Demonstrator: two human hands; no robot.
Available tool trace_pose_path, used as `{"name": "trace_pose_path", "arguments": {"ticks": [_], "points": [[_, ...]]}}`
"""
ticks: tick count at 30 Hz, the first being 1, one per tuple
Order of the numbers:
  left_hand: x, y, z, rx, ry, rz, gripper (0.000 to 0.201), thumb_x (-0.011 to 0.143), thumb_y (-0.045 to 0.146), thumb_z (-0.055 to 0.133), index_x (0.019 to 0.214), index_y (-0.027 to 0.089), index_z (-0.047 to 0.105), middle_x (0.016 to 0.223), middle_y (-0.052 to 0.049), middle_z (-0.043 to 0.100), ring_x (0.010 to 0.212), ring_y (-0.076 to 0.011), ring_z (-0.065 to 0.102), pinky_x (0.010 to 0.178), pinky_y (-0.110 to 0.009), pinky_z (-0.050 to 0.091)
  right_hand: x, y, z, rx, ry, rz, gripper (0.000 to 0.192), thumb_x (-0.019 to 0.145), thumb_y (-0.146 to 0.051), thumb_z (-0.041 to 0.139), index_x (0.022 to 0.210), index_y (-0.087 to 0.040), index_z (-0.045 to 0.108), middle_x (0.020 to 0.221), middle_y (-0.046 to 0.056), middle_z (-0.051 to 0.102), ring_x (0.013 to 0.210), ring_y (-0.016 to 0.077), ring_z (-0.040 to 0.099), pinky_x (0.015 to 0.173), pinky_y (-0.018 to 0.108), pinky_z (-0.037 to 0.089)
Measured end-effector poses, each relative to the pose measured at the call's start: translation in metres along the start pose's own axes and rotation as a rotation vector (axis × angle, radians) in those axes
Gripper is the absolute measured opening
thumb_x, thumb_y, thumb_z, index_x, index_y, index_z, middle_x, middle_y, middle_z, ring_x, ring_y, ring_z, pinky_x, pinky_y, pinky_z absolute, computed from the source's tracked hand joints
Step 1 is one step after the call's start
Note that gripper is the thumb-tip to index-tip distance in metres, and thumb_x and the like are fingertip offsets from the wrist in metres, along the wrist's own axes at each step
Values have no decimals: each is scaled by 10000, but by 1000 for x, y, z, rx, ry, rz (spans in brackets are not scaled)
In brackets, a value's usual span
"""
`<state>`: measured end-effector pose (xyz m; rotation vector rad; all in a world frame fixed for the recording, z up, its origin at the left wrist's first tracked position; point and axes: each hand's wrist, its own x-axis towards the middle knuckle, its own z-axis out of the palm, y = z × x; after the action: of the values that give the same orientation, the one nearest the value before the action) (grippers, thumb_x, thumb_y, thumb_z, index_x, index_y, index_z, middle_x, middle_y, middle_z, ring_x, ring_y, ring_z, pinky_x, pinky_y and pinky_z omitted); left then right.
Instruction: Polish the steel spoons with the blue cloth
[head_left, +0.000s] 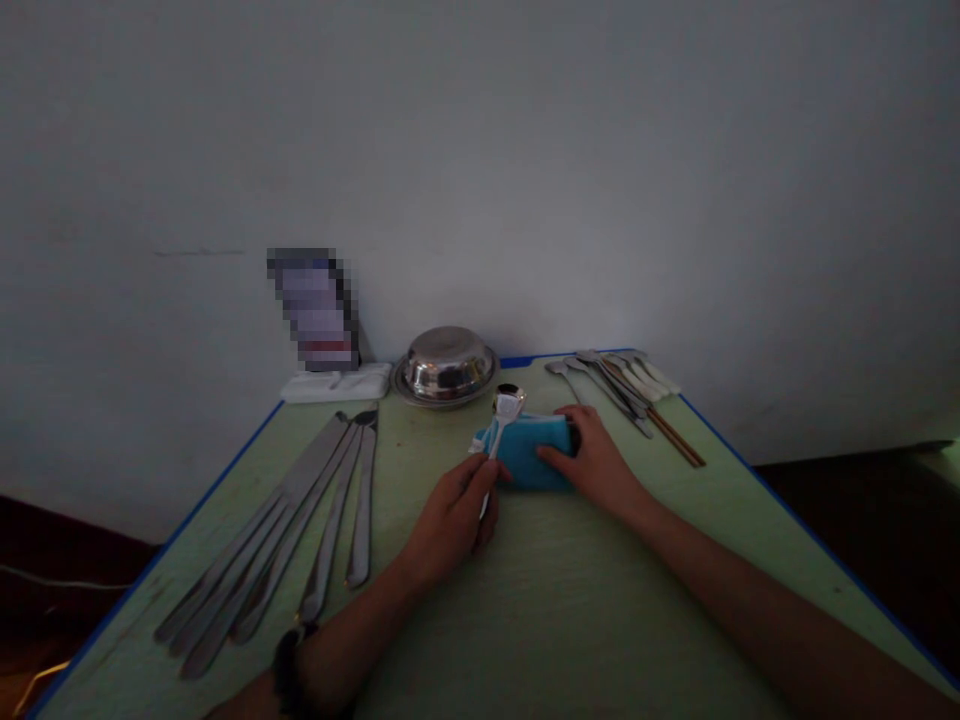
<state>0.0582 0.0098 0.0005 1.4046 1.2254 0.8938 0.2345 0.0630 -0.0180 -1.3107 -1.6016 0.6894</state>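
Near the middle of the table, my left hand (459, 507) is wrapped round the handle of a shiny metal spoon (508, 402), its bowl pointing up and away from me. Just beyond it, a folded blue cloth (534, 455) with a pale edge is gripped at its right end by my right hand (595, 460), thumb on the near side and fingers over the far side. Part of the spoon lies in front of the cloth's left end; I cannot tell whether they touch. Something dark shows between my right fingers and the cloth, too hidden to name.
Several long metal knives and spoons (289, 520) lie fanned out on the left. A steel bowl (448, 362) sits upside down at the back. A propped phone (319, 310) leans by a white power strip (337, 383). Spoons, forks and brown chopsticks (676, 437) lie at the back right.
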Motion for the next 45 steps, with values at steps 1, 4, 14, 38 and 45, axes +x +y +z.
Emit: {"name": "trace_pose_path", "arguments": {"ticks": [1, 4, 14, 38, 45], "points": [[0, 0, 0, 2, 4, 2, 285, 873, 400, 317, 848, 170, 482, 356, 100, 359, 304, -70, 331, 352, -163, 308, 2, 0, -2, -19, 20, -33, 306, 571, -272, 678, 841, -193, 557, 976, 68, 498, 943, 230, 487, 872, 394, 375], [0, -1, -1, 9, 6, 1, 285, 874, 407, 305, 839, 177, 470, 362, 101, 355, 303, -70, 326, 346, -164, 301, 9, -2, -13, -56, 125, -78, 240, 643, -329, 634, 820, -193, 547, 916, 66, 504, 920, 235, 471, 871, 414, 348], [-2, 0, 0, 147, -62, -13, 301, 865, 405, 329, 785, 177, 508, 426, 82, 367, 355, -74, 367, 383, -178, 280, 7, -2, -20, 284, 300, -50, 334, 825, -473, 395, 1063, -257, 486, 925, 12, 556, 810, 160, 524, 727, 303, 407], [-5, 5, -6, 260, -267, 40, 335, 880, 390, 304, 837, 162, 546, 485, 68, 343, 454, -84, 366, 440, -184, 289, -6, -13, 8, 705, 30, 255, 434, 799, -545, 356, 1003, -211, 543, 955, 34, 636, 767, 172, 587, 621, 290, 454], [-6, 6, -6, 201, -265, 23, 340, 869, 403, 319, 829, 156, 549, 484, 66, 345, 458, -88, 365, 439, -187, 288, -8, -27, 2, 1083, -124, 412, 342, 763, -511, 406, 846, -251, 613, 940, 3, 672, 882, 213, 596, 746, 363, 465]]}}
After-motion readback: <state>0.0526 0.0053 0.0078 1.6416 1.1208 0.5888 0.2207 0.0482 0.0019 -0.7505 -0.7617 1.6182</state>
